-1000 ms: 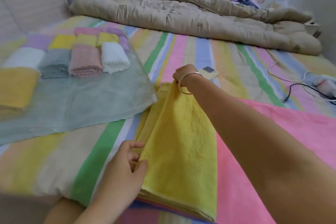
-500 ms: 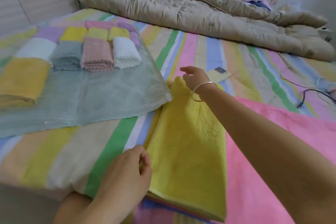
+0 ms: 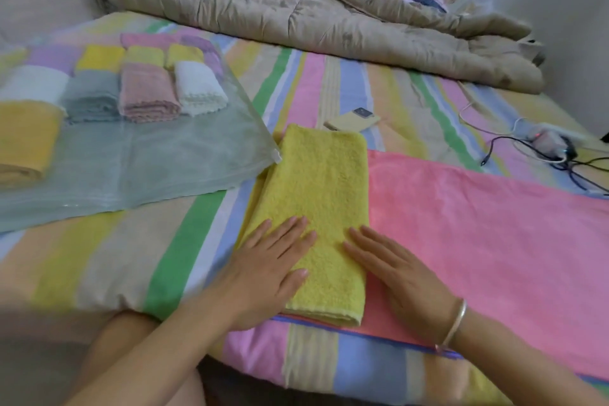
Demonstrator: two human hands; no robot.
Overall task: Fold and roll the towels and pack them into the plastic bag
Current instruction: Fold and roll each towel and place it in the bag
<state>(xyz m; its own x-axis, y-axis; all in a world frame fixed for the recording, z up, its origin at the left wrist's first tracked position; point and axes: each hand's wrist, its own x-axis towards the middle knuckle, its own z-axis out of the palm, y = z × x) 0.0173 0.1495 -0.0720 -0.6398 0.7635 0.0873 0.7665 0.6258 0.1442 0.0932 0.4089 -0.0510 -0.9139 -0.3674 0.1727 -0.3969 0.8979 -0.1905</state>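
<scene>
- A clear plastic bag [image 3: 131, 168] lies flat on the striped bed sheet [image 3: 99, 267], left of the hands, with one corner of it reaching the far left edge of the yellow towel [image 3: 319, 181]
- Rolled towels sit in rows at the bag's far end: in the nearer row a white roll [image 3: 201, 89], a pink roll [image 3: 148, 95] and a grey roll [image 3: 92, 99] lie side by side and touching, with another white roll [image 3: 33, 82] further left
- Behind them is a row of small yellow rolls [image 3: 99, 58] with purple and pink ones at the edges; a bigger orange-yellow roll [image 3: 26, 142] lies nearest, at the far left
- The yellow towel, outside the bag, is folded into a long narrow strip on the left end of a spread pink towel [image 3: 478, 224]
- The left hand [image 3: 267, 270] lies flat on the near left part of the yellow strip, fingers straight and slightly spread, gripping nothing
- The right hand [image 3: 405, 277], a bracelet [image 3: 456, 323] on its wrist, is also flat with straight fingers; its fingertips rest on the strip's right edge and its palm on the pink towel
- A phone [image 3: 352, 120] lies just past the strip's far end; a beige quilt [image 3: 296, 20] is bunched along the far side of the bed
</scene>
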